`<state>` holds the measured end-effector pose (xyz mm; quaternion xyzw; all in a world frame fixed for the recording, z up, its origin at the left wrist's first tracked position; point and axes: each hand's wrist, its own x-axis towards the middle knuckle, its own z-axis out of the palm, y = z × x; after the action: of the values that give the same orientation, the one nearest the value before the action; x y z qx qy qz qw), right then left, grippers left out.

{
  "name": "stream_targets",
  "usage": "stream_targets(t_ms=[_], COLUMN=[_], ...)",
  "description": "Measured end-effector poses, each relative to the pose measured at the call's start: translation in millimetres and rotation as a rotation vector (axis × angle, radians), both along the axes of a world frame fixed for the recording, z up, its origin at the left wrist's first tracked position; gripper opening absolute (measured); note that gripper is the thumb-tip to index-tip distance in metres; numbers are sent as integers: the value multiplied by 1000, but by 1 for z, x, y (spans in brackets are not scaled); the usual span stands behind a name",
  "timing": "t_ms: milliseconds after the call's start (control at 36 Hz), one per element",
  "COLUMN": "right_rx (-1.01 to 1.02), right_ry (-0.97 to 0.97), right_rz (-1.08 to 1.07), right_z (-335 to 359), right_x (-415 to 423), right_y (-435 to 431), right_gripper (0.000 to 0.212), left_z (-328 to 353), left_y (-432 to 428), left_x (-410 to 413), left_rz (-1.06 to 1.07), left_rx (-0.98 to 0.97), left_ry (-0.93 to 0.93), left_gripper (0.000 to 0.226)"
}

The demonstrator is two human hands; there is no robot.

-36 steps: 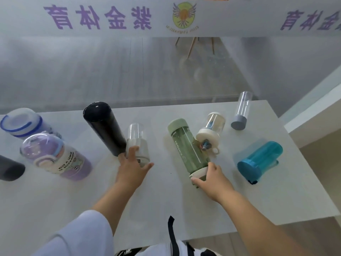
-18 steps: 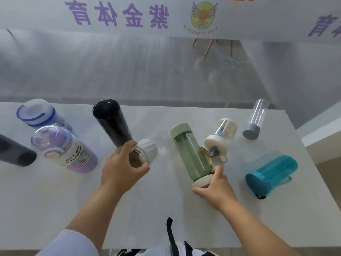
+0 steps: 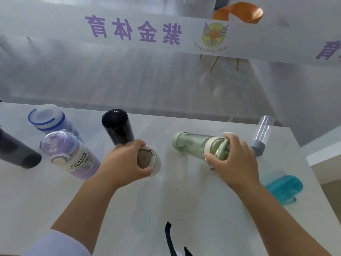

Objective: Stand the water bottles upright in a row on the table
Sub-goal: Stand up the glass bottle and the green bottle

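Note:
My left hand point(image 3: 123, 161) grips a small bottle with a white cap point(image 3: 150, 160), its cap end turned toward me, right beside a tall black bottle point(image 3: 118, 129). My right hand point(image 3: 234, 161) holds the green bottle point(image 3: 191, 145) by its cream cap end; the bottle is tilted, with its green end pointing left. At the left stand a purple printed bottle point(image 3: 73, 156) and a blue-rimmed white bottle point(image 3: 48, 119). A dark bottle point(image 3: 16, 154) lies at the far left. A clear bottle with a grey cap point(image 3: 262, 135) and a teal bottle point(image 3: 284, 187) lie on the right.
The white table point(image 3: 166, 209) ends at a frosted glass wall with purple lettering behind it. Its right edge runs just past the teal bottle. An orange chair point(image 3: 239, 13) shows through the glass. A black strap point(image 3: 168, 237) hangs at the bottom of the view.
My left hand has closed further round the white-capped bottle and turned its cap toward me. My right hand has swung the green bottle's capped end up and to the right, covering the small cream-lidded bottle.

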<state>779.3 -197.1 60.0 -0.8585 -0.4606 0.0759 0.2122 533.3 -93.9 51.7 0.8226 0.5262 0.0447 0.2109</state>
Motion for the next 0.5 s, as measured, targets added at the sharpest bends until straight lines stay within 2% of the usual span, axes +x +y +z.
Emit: stream_targets(t_ms=[167,278,417,500], right_rx=[83,58,-52,-35], right_ry=[1,-50,103,136], right_rz=[119,270,545,630], right_z=[26,39,44,40], right_x=[3,-3,3,2], right_y=[53,81,103,104], right_gripper=[65,62,71,71], left_z=[-6,-8,-11,-14], left_y=[2,2,1,-1], left_x=[5,8,12,14], left_rz=[-20,-18,-14,-25], left_rx=[-7,-25,-30,-43], left_ry=[-79,-126,-160,-183], left_gripper=[71,70,70,72])
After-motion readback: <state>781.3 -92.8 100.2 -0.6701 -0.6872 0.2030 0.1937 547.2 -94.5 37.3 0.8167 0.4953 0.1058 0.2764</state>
